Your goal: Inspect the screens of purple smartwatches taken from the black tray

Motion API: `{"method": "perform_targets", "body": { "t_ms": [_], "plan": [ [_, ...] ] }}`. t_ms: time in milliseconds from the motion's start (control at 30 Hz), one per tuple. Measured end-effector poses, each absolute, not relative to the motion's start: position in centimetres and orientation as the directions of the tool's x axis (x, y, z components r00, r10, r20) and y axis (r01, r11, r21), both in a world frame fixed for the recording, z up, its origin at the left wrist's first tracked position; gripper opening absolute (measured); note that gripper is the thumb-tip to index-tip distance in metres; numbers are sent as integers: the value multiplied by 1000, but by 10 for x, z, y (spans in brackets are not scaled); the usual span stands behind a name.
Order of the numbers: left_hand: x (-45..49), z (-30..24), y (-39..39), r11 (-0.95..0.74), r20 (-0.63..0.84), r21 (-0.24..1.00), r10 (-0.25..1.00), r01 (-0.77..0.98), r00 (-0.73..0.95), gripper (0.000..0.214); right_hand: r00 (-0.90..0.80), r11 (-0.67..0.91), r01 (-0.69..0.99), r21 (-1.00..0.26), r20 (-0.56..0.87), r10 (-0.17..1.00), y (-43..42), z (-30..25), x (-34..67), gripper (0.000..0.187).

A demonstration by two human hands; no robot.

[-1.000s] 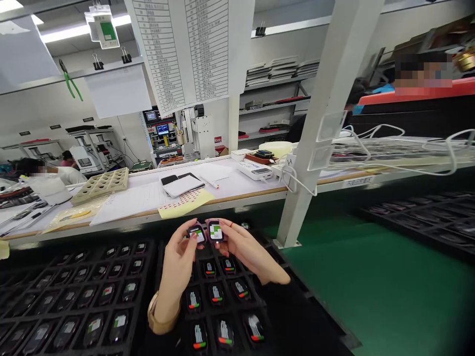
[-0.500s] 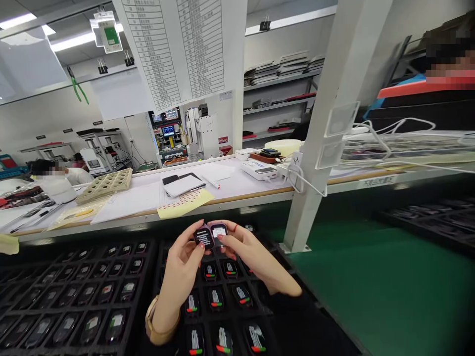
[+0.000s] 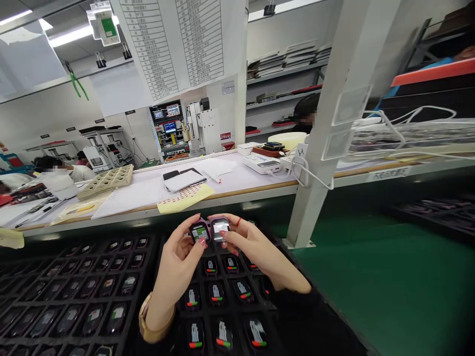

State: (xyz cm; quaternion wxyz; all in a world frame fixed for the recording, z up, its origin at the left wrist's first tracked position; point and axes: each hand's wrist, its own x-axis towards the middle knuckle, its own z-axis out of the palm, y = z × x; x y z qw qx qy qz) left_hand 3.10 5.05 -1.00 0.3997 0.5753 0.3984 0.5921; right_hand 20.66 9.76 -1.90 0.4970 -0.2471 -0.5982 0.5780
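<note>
Between the thumb and fingers of my left hand (image 3: 184, 252) is a smartwatch (image 3: 200, 231) whose lit screen shows green and white. My right hand (image 3: 247, 242) grips a second smartwatch (image 3: 218, 227) by its edges, its thumb on the pale lit screen. The two watches are held side by side, close together, faces toward me. Under my hands lies a black compartment tray (image 3: 232, 314) holding several watches, such as one smartwatch (image 3: 216, 292) lit with white text and a red and green bar. My wrists and forearms cover part of this tray.
Another black tray (image 3: 128, 316) of watches stands at the left. Behind runs a workbench (image 3: 256, 188) with a white phone-like device (image 3: 183, 180), a yellow sheet (image 3: 185, 199) and a beige holed tray (image 3: 107, 182). A white post (image 3: 315, 198) rises at the right. Other people sit farther off.
The left watch's screen went from white text on black to green and white. The right watch's screen now looks paler. My view has shifted slightly; both hands keep their grips.
</note>
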Motion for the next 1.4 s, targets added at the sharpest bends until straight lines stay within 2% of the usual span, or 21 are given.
{"method": "perform_targets", "body": {
  "t_ms": [167, 267, 367, 733, 933, 1200, 1400],
  "plan": [
    [31, -14, 55, -350, 350, 937, 936, -5, -25, 45, -383, 219, -288, -932, 322, 866, 99, -20, 206, 41],
    [30, -12, 55, -340, 343, 939, 938, 55, -48, 38, -385, 221, -283, -933, 322, 865, 98, -19, 206, 41],
    [28, -9, 51, -327, 333, 939, 942, 104, -49, 39, -389, 223, -269, -937, 318, 865, 96, -17, 205, 41],
    [29, -6, 49, -312, 312, 948, 950, 62, 22, 37, -276, 258, -238, -936, 320, 906, 98, -20, 198, 43],
    [29, -8, 52, -317, 319, 946, 948, 64, -20, 37, -307, 239, -264, -934, 316, 898, 98, -19, 202, 39],
    [30, -11, 53, -344, 344, 939, 939, 22, 10, 38, -345, 257, -253, -933, 335, 877, 97, -18, 204, 46],
    [27, -15, 56, -328, 330, 942, 944, 70, -27, 39, -404, 238, -294, -926, 346, 847, 98, -21, 210, 53]
  ]
}}
